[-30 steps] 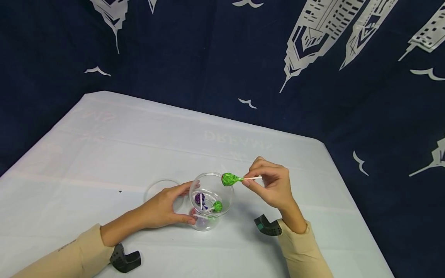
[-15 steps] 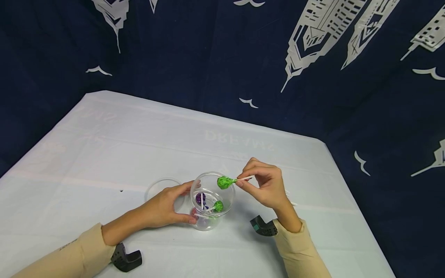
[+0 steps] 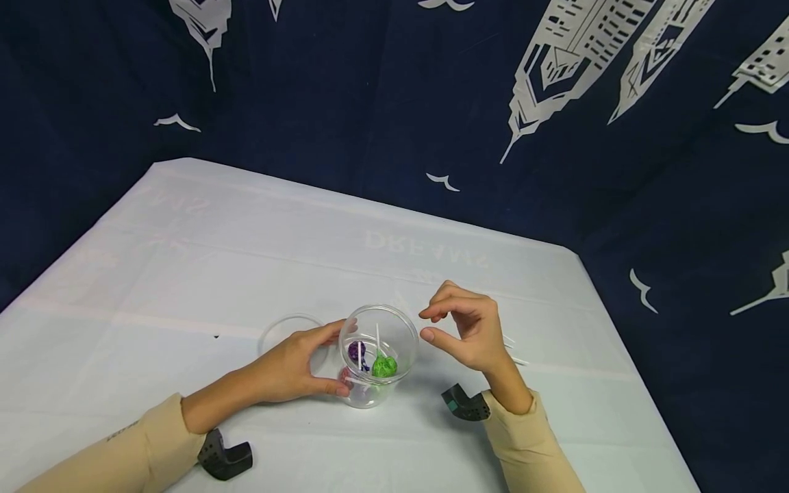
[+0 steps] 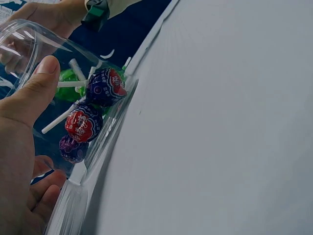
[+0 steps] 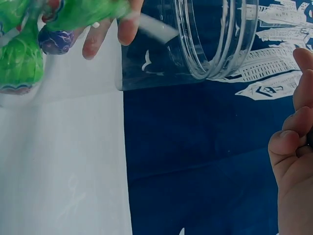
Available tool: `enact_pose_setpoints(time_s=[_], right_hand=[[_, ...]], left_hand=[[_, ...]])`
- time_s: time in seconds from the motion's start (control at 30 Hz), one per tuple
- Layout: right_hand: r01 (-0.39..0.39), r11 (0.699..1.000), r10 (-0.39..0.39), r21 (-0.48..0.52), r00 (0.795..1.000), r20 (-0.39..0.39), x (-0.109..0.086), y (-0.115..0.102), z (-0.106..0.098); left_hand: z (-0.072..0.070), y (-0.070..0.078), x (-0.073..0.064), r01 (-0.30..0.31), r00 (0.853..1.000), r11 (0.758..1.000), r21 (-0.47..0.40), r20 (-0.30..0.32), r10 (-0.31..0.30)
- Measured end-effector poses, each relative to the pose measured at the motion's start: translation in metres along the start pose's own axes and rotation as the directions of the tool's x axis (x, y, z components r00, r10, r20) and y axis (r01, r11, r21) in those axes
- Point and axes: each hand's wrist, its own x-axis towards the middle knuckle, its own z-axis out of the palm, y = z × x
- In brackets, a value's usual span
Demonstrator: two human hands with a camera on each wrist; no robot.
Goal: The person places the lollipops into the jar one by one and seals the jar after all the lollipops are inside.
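Sleeves (image 3: 138,438) at the lower left and lower right of the head view, each with a black mount (image 3: 224,457) at the wrist. Farther up, just below centre, left hand (image 3: 290,366) clamped round a clear cup (image 3: 404,346) on the desk (image 3: 185,287), thumb on the near side, fingers on the far side. Inside the cup, wrapped lollipops (image 3: 385,368): green to the right, one stick pointing up, and purple to the left; red labels (image 4: 82,125) visible in the left wrist view. Just right of the rim, right hand (image 3: 476,330), thumb and forefinger apart. Behind the left hand, a clear lid (image 3: 286,329), partly hidden; behind the right wrist, ends of white sticks (image 3: 520,362). At the top, dark blue cloth (image 3: 345,82) printed in white.
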Motion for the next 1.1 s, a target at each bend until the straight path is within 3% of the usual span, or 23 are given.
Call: enact_pose_setpoints(time_s=[0.6,0.93,1.1], right_hand=[[0.013,1.000,-0.013,-0.005,1.000,-0.007,-0.004,-0.002,-0.004],[-0.031,0.999,0.031,-0.024,0.999,0.008,-0.014,0.001,-0.006],[-0.059,0.997,0.060,-0.040,0.998,0.002,-0.021,0.001,-0.009]], left_hand=[[0.000,0.001,0.000,0.002,1.000,1.000,0.005,0.005,-0.003],[0.002,-0.001,0.001,-0.009,1.000,1.000,0.015,-0.001,0.009],[0.002,0.000,0.001,0.014,1.000,1.000,-0.006,0.001,-0.014]])
